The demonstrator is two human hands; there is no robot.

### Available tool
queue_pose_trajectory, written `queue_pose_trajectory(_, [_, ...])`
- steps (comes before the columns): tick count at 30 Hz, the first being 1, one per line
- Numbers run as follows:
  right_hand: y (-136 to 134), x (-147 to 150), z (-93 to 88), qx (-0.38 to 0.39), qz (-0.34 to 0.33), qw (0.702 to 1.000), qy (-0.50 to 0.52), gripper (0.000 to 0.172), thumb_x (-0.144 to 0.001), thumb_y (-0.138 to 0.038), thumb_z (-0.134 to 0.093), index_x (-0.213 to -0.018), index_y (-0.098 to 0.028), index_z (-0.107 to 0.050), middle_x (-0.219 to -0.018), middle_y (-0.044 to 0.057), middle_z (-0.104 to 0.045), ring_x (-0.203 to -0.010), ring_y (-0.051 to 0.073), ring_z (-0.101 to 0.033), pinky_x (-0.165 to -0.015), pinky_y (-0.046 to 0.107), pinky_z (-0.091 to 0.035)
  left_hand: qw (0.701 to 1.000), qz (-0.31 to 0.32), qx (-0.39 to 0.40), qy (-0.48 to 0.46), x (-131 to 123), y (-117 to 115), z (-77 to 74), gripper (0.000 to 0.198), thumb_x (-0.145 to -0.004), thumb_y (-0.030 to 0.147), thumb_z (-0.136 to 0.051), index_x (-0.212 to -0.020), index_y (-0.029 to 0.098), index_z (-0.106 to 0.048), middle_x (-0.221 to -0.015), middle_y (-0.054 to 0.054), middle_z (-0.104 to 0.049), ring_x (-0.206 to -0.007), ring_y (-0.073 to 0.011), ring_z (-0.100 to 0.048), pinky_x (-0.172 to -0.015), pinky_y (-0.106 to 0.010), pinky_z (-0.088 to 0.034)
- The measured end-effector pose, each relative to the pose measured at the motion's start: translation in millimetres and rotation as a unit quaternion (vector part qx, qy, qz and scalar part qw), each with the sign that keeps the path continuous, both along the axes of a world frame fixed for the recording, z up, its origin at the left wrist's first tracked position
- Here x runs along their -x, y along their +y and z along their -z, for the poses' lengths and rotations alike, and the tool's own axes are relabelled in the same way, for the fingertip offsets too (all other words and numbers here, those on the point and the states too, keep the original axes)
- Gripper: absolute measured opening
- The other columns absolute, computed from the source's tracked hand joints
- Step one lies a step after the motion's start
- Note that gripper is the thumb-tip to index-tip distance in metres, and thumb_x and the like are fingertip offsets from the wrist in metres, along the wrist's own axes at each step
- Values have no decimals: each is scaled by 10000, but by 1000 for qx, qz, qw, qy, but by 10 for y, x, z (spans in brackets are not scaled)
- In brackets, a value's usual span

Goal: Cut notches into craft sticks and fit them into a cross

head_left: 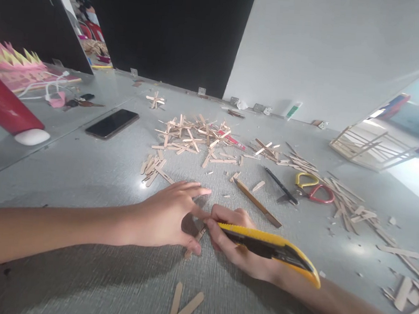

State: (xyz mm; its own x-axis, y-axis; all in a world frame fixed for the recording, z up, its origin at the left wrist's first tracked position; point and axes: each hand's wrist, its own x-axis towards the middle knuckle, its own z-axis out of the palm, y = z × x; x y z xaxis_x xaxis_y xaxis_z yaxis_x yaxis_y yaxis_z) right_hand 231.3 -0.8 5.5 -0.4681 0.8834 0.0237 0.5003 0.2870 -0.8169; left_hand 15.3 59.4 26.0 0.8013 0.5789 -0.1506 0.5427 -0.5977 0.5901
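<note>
Wooden stick pinned by spread fingers of left hand, right hand fingers clamped on yellow knife, bare counter leftward, stick litter rightward.

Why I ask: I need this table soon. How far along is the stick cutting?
Done: a stick frame stands at the far right. In hand: the left hand pins a stick while the right hand holds a yellow knife to it. Left: a pile of loose sticks lies beyond, seemingly unused.
</note>
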Motion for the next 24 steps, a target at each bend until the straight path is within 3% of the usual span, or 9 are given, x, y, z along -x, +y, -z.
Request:
queue_pose_trajectory(6, [37,-15,-23,-14,-44,999,4,299,-1043,-379,-436,-767,-263,-432,-540,-68,-490,-436,129,-440,-483,323,-325,1000,-3,5,11,-8,2,-18,313,-750,524,-883,-999,351,-806,-1674,-35,-345,-1544,-404,-246,-1174,-650,-300])
queue_pose_trajectory(9, [58,-32,-41,-17,-57,998,-1,305,-1042,-366,-436,-754,-266,-415,-544,-60,-519,-436,134,-455,-502,333,-351,1000,-7,18,-1,10,3,-5,327,-743,510,-892,-1023,367,-802,-1674,-9,-342,-1545,-415,-237,-1178,-671,-279])
queue_pose_trajectory(18, [22,-31,1,3,-4,1000,-2,376,-1062,-423,-408,-731,-249,-444,-554,-55,-577,-470,129,-505,-567,332,-410,1000,-12,14,-11,16,-8,4,406,-731,567,-878,-1084,382,-799,-1666,-24,-359,-1533,-426,-259,-1174,-671,-288])
queue_pose_trajectory(24, [23,-28,-7,19,-3,1000,-1,396,-1063,-452,-422,-732,-238,-452,-553,-69,-571,-479,114,-505,-607,327,-421,1000,-13,9,-6,6,-20,17,429,-747,572,-864,-1126,386,-789,-1675,-51,-340,-1544,-401,-244,-1181,-659,-279])
